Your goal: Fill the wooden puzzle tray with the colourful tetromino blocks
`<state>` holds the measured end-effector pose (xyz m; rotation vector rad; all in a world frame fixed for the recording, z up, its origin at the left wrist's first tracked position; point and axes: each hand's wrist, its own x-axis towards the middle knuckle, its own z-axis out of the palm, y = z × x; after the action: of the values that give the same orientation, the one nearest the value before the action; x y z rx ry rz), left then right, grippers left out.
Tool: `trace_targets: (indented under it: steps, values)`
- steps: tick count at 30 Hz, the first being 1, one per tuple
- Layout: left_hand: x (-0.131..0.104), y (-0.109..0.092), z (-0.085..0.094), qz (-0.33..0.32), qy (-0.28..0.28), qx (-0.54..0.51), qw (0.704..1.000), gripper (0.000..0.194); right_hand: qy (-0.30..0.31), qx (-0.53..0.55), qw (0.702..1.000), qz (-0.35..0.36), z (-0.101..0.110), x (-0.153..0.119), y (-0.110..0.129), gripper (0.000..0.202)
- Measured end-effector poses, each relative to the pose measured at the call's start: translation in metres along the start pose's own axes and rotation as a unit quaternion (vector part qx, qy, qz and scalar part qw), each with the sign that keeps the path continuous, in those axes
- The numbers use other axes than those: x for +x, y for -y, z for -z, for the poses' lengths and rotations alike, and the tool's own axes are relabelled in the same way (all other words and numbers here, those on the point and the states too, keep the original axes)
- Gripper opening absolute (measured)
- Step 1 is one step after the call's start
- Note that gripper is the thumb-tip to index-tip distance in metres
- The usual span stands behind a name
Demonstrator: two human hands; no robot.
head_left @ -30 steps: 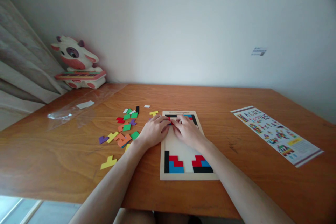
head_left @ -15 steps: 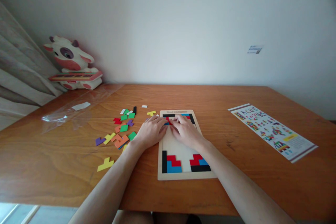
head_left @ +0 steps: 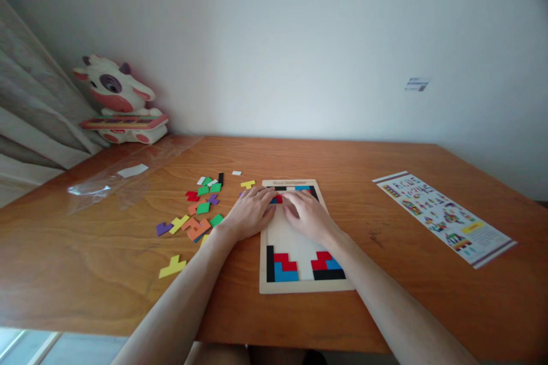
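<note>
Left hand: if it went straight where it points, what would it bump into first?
The left hand would probably meet the red piece on the board, then the right hand. Depth is unclear; it might pass above.

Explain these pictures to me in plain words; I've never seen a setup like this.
There is no machine here: the two bare hands belong to a person wearing a camera on their head. That one camera takes every picture, looking forward and down over the wooden table.

In front of the person lies a shallow tray with black, red and blue pieces set in it. The left hand and right hand meet over its far part, fingers around a red piece; whether they grip it or only touch it, I can't tell.

To the left are loose colored pieces, a clear plastic bag and a toy cow. A printed sheet lies to the right.
</note>
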<state>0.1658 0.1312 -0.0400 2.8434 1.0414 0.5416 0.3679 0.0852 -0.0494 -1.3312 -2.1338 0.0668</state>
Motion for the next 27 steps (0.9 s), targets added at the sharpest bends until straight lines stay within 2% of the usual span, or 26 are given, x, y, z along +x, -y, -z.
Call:
trace_targets:
  steps: [4,8,18,27]
  values:
    - [-0.0004,-0.0023,0.0027,0.021,0.003,0.011,1.000,0.035,0.015,0.007,0.999,0.039,0.0036,-0.0006,0.0015,0.023]
    - [-0.0010,-0.0023,0.0037,0.030,0.003,0.016,0.999,0.035,0.031,0.000,0.998,0.054,0.0042,-0.0023,0.0025,0.025]
    - [-0.0027,-0.0012,0.0010,0.024,-0.017,0.021,0.999,0.034,0.047,-0.005,0.998,0.037,0.0065,-0.0043,0.0069,0.029]
    - [0.0017,0.0063,-0.0058,0.052,-0.046,-0.021,0.997,0.027,0.052,0.006,0.998,0.022,0.0050,-0.0064,0.0081,0.030]
